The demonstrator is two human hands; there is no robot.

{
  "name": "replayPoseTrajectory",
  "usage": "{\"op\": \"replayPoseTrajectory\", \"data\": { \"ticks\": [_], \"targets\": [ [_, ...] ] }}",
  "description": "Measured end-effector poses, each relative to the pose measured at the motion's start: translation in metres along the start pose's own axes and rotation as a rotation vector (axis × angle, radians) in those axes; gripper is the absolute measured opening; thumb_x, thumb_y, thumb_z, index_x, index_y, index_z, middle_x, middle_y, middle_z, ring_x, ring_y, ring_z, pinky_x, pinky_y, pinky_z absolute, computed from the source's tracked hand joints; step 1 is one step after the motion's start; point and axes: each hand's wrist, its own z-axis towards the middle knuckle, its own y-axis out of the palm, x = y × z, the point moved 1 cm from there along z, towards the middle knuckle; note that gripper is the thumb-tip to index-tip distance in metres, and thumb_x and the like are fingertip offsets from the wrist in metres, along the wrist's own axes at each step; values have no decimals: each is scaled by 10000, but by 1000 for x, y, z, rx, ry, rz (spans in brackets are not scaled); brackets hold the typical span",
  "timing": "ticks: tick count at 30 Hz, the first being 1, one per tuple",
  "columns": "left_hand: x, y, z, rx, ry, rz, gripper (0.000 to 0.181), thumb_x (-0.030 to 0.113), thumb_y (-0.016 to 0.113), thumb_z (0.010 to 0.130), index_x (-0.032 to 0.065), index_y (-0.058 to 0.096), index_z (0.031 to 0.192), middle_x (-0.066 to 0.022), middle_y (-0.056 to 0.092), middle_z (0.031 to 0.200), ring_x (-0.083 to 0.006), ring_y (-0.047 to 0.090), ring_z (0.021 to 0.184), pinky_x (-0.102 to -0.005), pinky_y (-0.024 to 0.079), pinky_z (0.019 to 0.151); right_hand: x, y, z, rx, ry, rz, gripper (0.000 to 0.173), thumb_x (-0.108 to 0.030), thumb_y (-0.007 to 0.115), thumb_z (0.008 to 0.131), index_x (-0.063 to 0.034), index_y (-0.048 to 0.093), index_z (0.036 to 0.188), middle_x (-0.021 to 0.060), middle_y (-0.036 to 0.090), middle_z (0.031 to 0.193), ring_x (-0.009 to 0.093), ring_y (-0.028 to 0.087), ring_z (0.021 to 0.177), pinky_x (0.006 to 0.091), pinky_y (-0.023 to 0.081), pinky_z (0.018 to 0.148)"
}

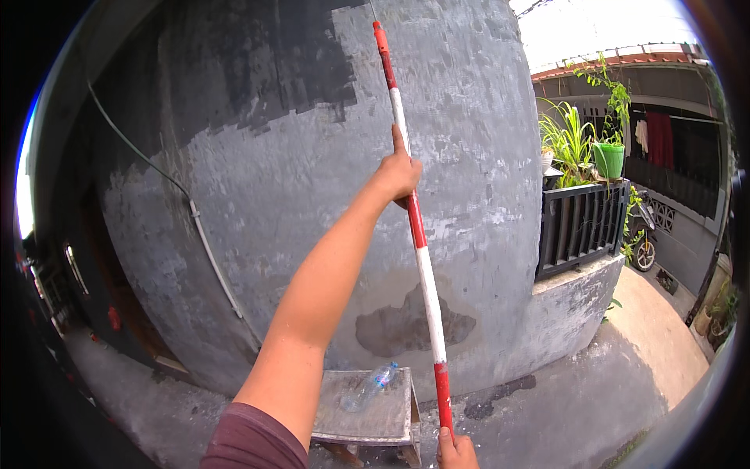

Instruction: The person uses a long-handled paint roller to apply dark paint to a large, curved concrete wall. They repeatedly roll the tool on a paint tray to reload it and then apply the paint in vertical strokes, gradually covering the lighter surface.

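Note:
A long pole (429, 293) banded in red and white leans up across the grey wall (281, 193). Midway along it my left hand (401, 170) is wrapped around the shaft, the index finger stretched upward against it. Low in the picture, my right hand (457, 451) grips the pole's lower red band. A thin metal rod (372, 9) sticks out of the pole's orange-red tip, and whatever it carries lies beyond the upper edge. Dark paint (258, 64) with a ragged lower border covers the wall's upper left part.
Below my left arm stands a small wooden table (375, 419) with a clear plastic bottle (372, 384) lying on it. A conduit (214, 258) runs down the wall. Rightward are a black metal railing (580, 228), a green plant pot (609, 159) and a parked motorbike (643, 240).

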Motion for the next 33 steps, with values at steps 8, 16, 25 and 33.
{"op": "replayPoseTrajectory", "data": {
  "ticks": [8, 16, 25, 33],
  "targets": [
    [-13, 22, -37, -74, 0, -67, 948, 150, 454, 945, 85, -300, 1517, -283, 663, 881, -375, 698, 656, -484, 627, 591, 3, 10, -14, 34, -17, -49, 705, -555, 407, 1041, 25, 576, 679, 151, 461, 529, 229, 507, 522, 474, 364, 517],
    [-68, 60, -56, -142, 23, 33, 946, 151, 454, 938, 82, -292, 1515, -274, 671, 906, -372, 699, 660, -464, 635, 550, 28, 40, -35, 67, 38, -57, 730, -566, 406, 1037, 31, 562, 647, 148, 447, 515, 241, 507, 512, 482, 355, 511],
    [-93, 99, -98, -97, 37, 6, 986, 150, 495, 944, 120, -303, 1523, -298, 684, 909, -408, 700, 690, -487, 611, 624, 137, 43, -60, 122, 47, -186, 684, -514, 417, 1048, 22, 549, 646, 141, 426, 505, 223, 456, 493, 471, 345, 501],
    [-50, 30, -91, -148, -39, -68, 1019, 102, 495, 938, 105, -364, 1486, -274, 685, 806, -393, 696, 653, -476, 605, 598, 120, 51, -58, 64, 70, -100, 669, -506, 404, 1058, -51, 520, 582, 58, 441, 479, 167, 428, 447, 398, 313, 445]
  ]
}}
